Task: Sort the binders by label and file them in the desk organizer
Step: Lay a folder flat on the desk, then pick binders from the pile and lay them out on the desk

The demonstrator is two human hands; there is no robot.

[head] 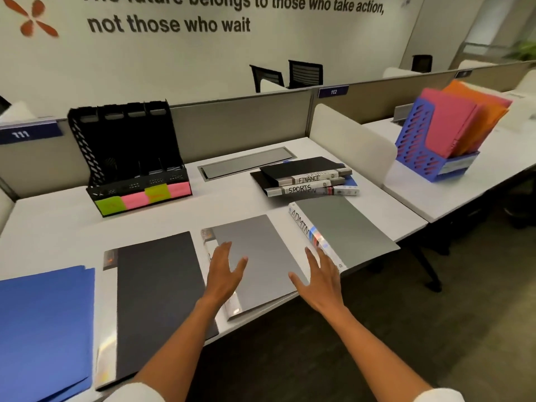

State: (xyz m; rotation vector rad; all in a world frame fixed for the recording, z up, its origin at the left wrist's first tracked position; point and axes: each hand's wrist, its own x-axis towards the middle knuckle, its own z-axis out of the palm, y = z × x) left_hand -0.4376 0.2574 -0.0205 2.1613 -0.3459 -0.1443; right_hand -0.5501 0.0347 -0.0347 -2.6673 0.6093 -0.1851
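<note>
Both hands hover with fingers spread and straight, gripping nothing. The left hand [224, 274] lies over the spine side of a flat grey plastic binder [255, 265], and the right hand [320, 278] is at that binder's right edge; whether either palm touches the cover cannot be told. This binder lies flat on the white worktop [58, 227], its long axis running away from the person and leaning slightly left, spine on the left.

Just right of the right hand lies a lighter grey binder marked ADMIN [345, 227], its labelled spine facing the hands and its long axis slanting the same way. Left of the left hand lies a black flat binder [156, 300], long axis pointing away from the person, and further left a blue folder [43, 329].

Beyond the hands, a small stack of black binders [307, 177] lies crosswise, spines marked FINANCE and SPORTS facing the person. Far ahead and left of the hands stands the black mesh desk organizer [127, 152], its slots upright, with green and pink sticky notes [142, 197] along its front.
</note>
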